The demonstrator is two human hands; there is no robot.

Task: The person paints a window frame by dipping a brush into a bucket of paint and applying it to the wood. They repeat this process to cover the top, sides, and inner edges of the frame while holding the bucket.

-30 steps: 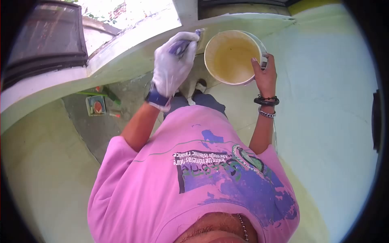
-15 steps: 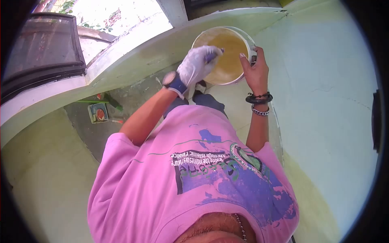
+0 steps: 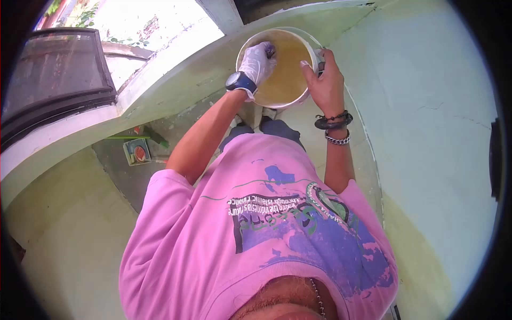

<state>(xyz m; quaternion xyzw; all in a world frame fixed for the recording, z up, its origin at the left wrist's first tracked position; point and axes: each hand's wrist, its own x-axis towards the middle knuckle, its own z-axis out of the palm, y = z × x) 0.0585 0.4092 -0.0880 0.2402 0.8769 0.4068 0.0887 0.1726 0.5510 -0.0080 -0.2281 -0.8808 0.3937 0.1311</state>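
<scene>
A white bucket [image 3: 285, 106] hangs tilted in front of me, above my feet, with yellowish liquid or residue inside. My left hand [image 3: 257, 64], in a whitish glove with a watch at the wrist, reaches inside by the left wall. Its fingers are closed around a small dark purple thing [image 3: 270, 50], mostly hidden, whose kind I cannot make out. My bare right hand [image 3: 326, 85] grips the bucket's right rim near the handle mount, thumb over the inside edge. Bracelets circle that wrist.
A curved pale-green low wall [image 3: 176, 88] runs across the left, with an open dark-framed window [image 3: 58, 80] over it. On the floor behind are a small tray [image 3: 137, 152] and a green-handled tool [image 3: 128, 137]. A pale wall [image 3: 432, 106] rises at the right.
My left hand has moved up and left, deeper into the bucket and against its left wall. The bucket and my right hand have shifted slightly left and up in view.
</scene>
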